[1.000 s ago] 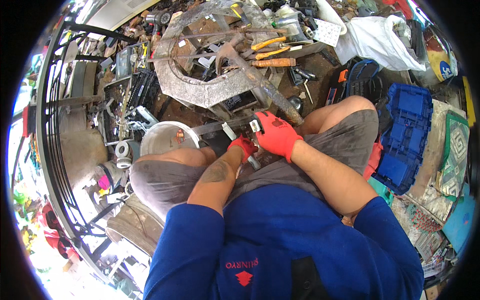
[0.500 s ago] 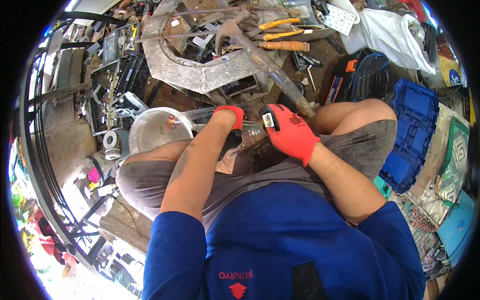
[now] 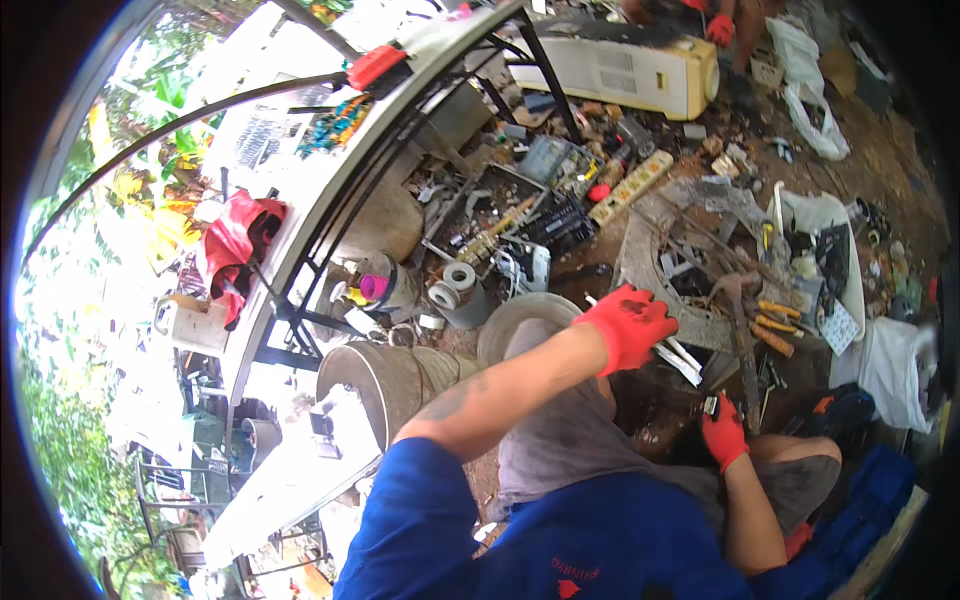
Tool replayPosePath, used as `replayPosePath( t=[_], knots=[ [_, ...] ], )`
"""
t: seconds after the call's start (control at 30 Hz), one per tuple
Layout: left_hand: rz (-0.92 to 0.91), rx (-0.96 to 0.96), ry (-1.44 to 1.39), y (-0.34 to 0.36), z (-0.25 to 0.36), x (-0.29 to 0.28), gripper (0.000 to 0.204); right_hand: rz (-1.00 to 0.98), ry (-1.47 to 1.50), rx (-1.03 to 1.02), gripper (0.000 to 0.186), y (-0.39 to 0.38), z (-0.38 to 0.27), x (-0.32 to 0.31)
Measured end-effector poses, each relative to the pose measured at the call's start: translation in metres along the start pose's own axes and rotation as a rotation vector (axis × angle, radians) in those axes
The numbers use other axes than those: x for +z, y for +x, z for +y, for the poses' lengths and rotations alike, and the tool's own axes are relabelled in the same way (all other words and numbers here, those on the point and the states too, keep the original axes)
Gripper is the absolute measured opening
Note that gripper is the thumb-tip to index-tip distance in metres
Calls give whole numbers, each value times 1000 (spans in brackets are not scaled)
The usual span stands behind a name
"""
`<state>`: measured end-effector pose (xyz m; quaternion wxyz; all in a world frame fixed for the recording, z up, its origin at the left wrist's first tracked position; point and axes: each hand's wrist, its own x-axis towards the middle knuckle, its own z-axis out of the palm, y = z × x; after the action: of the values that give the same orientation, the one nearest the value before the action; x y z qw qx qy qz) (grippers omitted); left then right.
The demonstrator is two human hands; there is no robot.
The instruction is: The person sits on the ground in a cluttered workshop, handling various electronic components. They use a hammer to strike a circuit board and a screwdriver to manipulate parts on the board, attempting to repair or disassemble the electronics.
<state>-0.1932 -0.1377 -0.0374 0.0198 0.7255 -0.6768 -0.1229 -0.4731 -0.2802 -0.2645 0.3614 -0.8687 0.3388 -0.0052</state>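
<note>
My left hand (image 3: 630, 326), in a red and black glove, is closed around a thin pale strip (image 3: 683, 364). Pieces of the strip stick out on both sides of the fist, and what it is made of is unclear. The hand is raised just beyond the rim of a pale round bucket (image 3: 487, 338), near my left knee. Lower and further right, my right hand (image 3: 725, 437), gloved the same way, is closed in front of my right thigh. Whatever it may hold is hidden. A white label shows on that glove.
Ahead lies a grey metal frame (image 3: 640, 250) with a hammer (image 3: 738, 300) and yellow-handled tools (image 3: 778, 310). A larger bucket (image 3: 350, 390) and a black metal-framed table (image 3: 400, 110) are left. Another person's red-gloved hand (image 3: 720, 30) shows at the far top.
The view has swung left, bringing the table and larger bucket in. My hands, close together before, are now apart; the left has moved toward the bucket with the strip.
</note>
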Motion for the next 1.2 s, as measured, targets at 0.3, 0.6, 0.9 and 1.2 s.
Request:
replayPosePath(
  t=[0.3,0.6,0.9,1.2],
  knots=[
    [917,-323,503,-210,-29,-187,51,61,-19,-34,54,-6,19,3],
    [1294,-682,535,-322,-253,-289,70,15,-85,73,58,-2,5,-13],
    [1251,-1005,245,-405,-296,-306,53,-128,-67,32,53,-12,-43,-1],
    [366,-318,-230,-261,1,-151,43,53,-3,-106,52,-12,-18,-11]
  ],
)
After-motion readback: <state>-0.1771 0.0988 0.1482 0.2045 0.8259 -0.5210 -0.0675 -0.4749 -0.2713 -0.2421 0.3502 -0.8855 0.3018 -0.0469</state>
